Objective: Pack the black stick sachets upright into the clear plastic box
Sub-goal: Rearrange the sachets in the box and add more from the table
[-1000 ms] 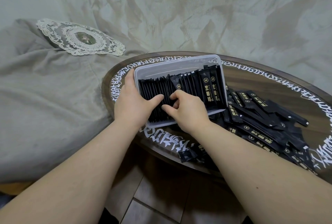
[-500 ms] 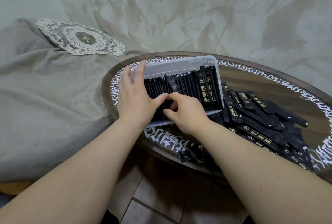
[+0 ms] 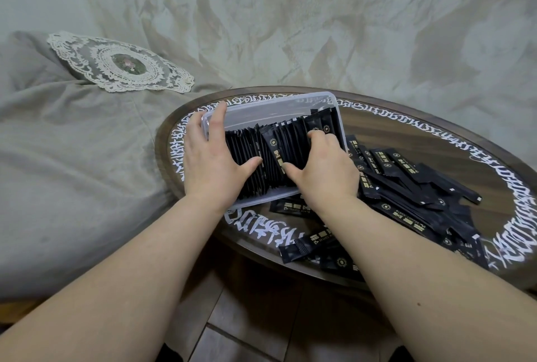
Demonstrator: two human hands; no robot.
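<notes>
Now working at round counter (image 3: pixel 436 135), dark wood under glass, white script lettering ringing its rim. Clear plastic box (image 3: pixel 261 106) sitting on left part of counter, tilted toward camera, far wall and left corner bare. Packed sachets (image 3: pixel 290 143) standing on end inside box in a tight row, gold marks showing on a few faces. Left hand (image 3: pixel 209 164) bracing left end of box: fingers straight and reaching over left rim, thumb pressing flat against left end of the row; not curling round anything. Right hand (image 3: pixel 322 170) lying on right part of the row, fingers bending down over sachet tops, thumb pushing in from near side toward left thumb; row being squeezed between both hands. Cannot tell whether right fingers are pinching any single sachet. Loose sachets (image 3: pixel 412 184) heaping flat on counter just right of box, overlapping at mixed angles, some running under right forearm. A few stray sachets (image 3: pixel 305 248) lying near front edge of counter, one overhanging it. Grey bedding (image 3: pixel 72 173) spreading left of counter, touching its edge; lace doily (image 3: pixel 122 65) resting on it farther back. Pale marbled wall (image 3: pixel 319 19) behind. Tiled floor (image 3: pixel 238 332) showing below, between forearms.
</notes>
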